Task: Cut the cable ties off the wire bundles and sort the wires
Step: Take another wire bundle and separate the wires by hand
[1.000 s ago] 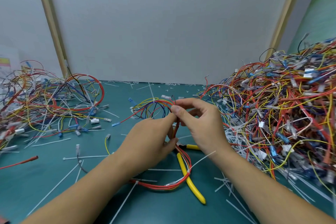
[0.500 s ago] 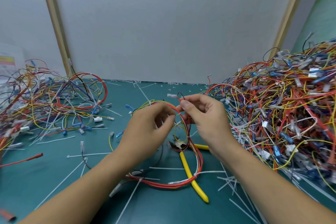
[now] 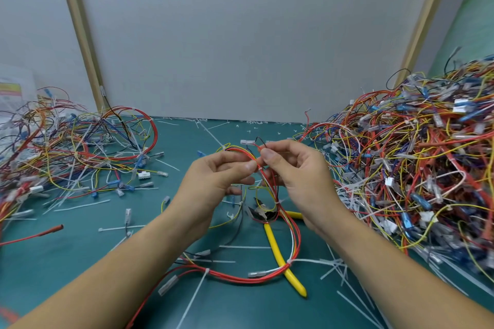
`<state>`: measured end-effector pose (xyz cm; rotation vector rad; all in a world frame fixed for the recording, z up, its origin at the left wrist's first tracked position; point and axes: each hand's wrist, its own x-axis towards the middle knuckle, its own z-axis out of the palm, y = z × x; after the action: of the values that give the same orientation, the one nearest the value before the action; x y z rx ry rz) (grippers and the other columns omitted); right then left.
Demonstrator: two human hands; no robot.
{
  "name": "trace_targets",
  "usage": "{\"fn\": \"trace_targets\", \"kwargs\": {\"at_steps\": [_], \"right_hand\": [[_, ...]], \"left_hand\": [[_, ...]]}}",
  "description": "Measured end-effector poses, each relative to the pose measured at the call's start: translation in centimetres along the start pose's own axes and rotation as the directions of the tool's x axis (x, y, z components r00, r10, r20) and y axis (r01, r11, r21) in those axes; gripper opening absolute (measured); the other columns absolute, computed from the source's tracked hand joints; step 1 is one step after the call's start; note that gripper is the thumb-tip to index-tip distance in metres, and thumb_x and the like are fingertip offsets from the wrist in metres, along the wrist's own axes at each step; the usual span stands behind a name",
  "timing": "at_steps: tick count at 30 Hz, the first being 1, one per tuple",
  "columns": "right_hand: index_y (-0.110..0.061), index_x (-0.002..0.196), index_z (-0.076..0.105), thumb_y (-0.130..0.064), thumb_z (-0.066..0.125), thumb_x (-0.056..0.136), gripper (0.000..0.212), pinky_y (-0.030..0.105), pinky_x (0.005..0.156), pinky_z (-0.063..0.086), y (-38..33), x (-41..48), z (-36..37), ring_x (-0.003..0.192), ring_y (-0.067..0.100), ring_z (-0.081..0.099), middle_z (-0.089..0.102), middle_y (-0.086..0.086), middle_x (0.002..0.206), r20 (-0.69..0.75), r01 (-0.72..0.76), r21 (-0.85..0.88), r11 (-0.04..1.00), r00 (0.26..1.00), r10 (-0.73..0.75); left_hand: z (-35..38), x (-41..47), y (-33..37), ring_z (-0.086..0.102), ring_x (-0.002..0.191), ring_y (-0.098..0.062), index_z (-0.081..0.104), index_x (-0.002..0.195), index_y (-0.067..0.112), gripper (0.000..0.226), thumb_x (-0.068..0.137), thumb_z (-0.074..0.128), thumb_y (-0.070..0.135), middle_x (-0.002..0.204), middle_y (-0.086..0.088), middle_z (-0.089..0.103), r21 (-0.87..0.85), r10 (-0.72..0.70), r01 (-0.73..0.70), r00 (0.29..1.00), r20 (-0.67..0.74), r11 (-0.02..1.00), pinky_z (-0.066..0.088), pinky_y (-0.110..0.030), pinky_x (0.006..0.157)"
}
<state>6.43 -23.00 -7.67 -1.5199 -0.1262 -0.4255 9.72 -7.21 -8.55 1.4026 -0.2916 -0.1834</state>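
Observation:
My left hand [image 3: 219, 179] and my right hand [image 3: 294, 173] both pinch the top of a looped wire bundle [image 3: 292, 238] of red, yellow and white wires, held above the green table. The loop hangs down and curves along the table toward me. White cable ties [image 3: 290, 262] still wrap it at several places. Yellow-handled cutters [image 3: 283, 256] lie on the table under the loop, between my forearms, with nobody holding them.
A large tangled heap of wires [image 3: 417, 168] fills the right side. A flatter pile of loose wires [image 3: 69, 152] lies at the left. Cut white ties [image 3: 80, 205] litter the green table [image 3: 213, 310]. A grey wall [image 3: 240, 35] stands behind.
Both hands have lifted the bundle higher and drawn slightly apart. The loop has opened and spread out, and more of the cutters shows beneath it.

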Motion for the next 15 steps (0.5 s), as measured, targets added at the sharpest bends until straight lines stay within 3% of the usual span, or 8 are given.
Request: {"fn": "trace_targets", "kwargs": {"at_steps": [4, 9, 13, 15], "right_hand": [[-0.013, 0.089, 0.072, -0.006, 0.072, 0.088, 0.007, 0.031, 0.067, 0.062, -0.3, -0.2, 0.0, 0.070, 0.016, 0.070, 0.075, 0.012, 0.078, 0.017, 0.024, -0.029, 0.999, 1.000, -0.023], [-0.015, 0.093, 0.074, 0.000, 0.077, 0.080, 0.019, 0.037, 0.076, 0.062, -0.8, -0.6, -0.1, 0.081, 0.026, 0.071, 0.075, 0.009, 0.083, 0.087, 0.104, -0.203, 0.974, 0.992, -0.088], [-0.026, 0.095, 0.070, -0.011, 0.077, 0.080, 0.022, 0.026, 0.068, 0.056, -1.0, -0.4, -0.4, 0.071, 0.012, 0.066, 0.070, -0.001, 0.075, 0.130, 0.178, -0.457, 0.871, 0.983, -0.132], [-0.030, 0.098, 0.064, -0.014, 0.077, 0.078, 0.029, 0.020, 0.062, 0.051, -1.2, -0.4, -0.5, 0.064, 0.006, 0.062, 0.068, -0.003, 0.072, 0.182, 0.210, -0.534, 0.819, 0.974, -0.131]], "left_hand": [[0.0, -0.1, -0.2, 0.071, 0.080, -0.012, 0.064, 0.108, 0.012, 0.029, 0.082, 0.077, 0.007, 0.090, -0.006, 0.078, 0.104, 0.139, -0.144, 0.989, 0.055, 0.984, 0.050, -0.017, 0.063], [-0.3, -0.1, -0.2, 0.068, 0.071, -0.011, 0.061, 0.108, 0.016, 0.031, 0.084, 0.073, 0.001, 0.074, -0.003, 0.074, 0.172, 0.265, -0.275, 0.961, 0.080, 0.946, 0.055, -0.022, 0.070], [-0.2, -0.1, -0.4, 0.067, 0.077, -0.031, 0.059, 0.110, 0.024, 0.033, 0.087, 0.072, 0.004, 0.077, -0.009, 0.072, 0.271, 0.331, -0.354, 0.935, 0.129, 0.895, 0.054, -0.043, 0.080], [-0.2, -0.1, -0.6, 0.065, 0.079, -0.036, 0.059, 0.111, 0.025, 0.035, 0.088, 0.071, 0.002, 0.080, -0.013, 0.070, 0.319, 0.341, -0.376, 0.926, 0.162, 0.870, 0.052, -0.046, 0.079]]}}
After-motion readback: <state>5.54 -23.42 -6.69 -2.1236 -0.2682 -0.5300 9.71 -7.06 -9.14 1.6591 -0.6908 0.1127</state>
